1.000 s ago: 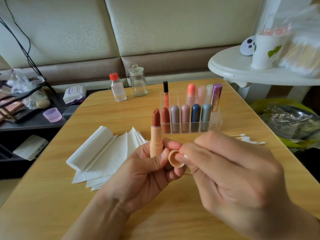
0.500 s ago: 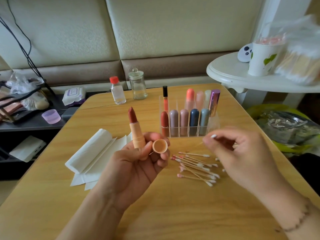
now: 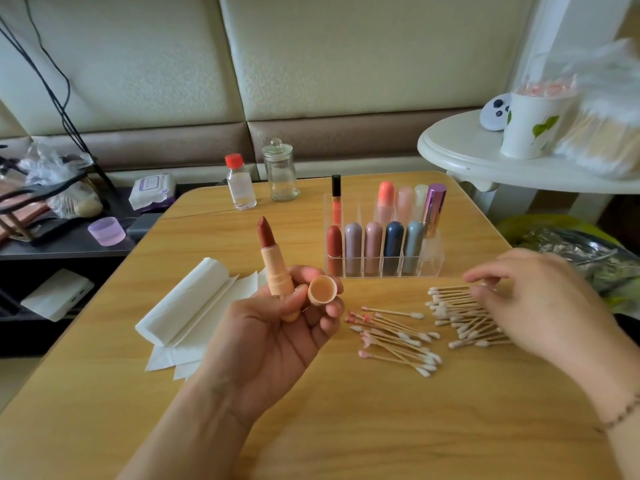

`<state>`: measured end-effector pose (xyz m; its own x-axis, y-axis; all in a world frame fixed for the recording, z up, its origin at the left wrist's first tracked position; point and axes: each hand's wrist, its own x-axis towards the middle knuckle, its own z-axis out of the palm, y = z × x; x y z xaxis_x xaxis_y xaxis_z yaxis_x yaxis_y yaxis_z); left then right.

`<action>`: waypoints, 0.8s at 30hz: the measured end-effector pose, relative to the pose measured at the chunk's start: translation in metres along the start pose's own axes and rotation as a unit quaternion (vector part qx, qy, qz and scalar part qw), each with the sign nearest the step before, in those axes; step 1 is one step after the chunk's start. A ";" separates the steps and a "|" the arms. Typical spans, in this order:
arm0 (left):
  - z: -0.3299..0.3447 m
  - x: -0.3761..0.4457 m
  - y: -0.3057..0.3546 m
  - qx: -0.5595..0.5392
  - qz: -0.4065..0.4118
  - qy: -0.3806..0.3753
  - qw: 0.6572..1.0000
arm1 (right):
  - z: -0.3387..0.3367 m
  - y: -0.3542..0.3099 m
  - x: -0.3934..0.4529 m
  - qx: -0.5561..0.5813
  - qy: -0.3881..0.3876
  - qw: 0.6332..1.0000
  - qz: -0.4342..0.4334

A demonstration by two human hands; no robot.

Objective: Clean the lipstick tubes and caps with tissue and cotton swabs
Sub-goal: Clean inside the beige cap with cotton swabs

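The wipes pack (image 3: 151,193) label is too blurred to read

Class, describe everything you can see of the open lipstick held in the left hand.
The lipstick has a peach, plastic-looking tube with a ridged collar and a brick-red, slanted bullet fully extended. Uncapped, it stands nearly upright, leaning slightly left, above the wooden table. The left hand grips its base alongside its peach cap, whose mouth faces the camera.

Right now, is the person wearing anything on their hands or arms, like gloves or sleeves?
No gloves and no sleeves in view: both forearms are bare. The left hand has nothing on it that I can see, no ring or watch. The right hand is bare too, but its wrist wears a thin bracelet of small dark beads. Nails look short and unpainted, though the picture is soft.
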<state>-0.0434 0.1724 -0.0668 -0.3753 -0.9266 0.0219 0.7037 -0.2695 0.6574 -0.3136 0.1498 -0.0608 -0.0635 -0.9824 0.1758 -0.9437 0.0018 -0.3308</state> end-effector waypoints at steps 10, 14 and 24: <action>0.000 0.000 -0.001 0.014 -0.004 -0.007 1.000 | 0.010 -0.003 0.008 0.003 -0.057 0.998 0.018; 0.000 -0.001 -0.001 0.018 -0.004 -0.006 1.000 | 0.011 -0.002 0.009 0.020 -0.035 0.999 0.009; 0.002 -0.001 0.000 0.002 -0.005 -0.012 1.000 | 0.003 -0.006 0.003 0.248 0.138 0.951 -0.125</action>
<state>-0.0441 0.1742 -0.0652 -0.3962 -0.9176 0.0331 0.6974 -0.2773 0.6609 -0.3069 0.1467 -0.0607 -0.0043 -0.8539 0.5204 -0.6755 -0.3812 -0.6312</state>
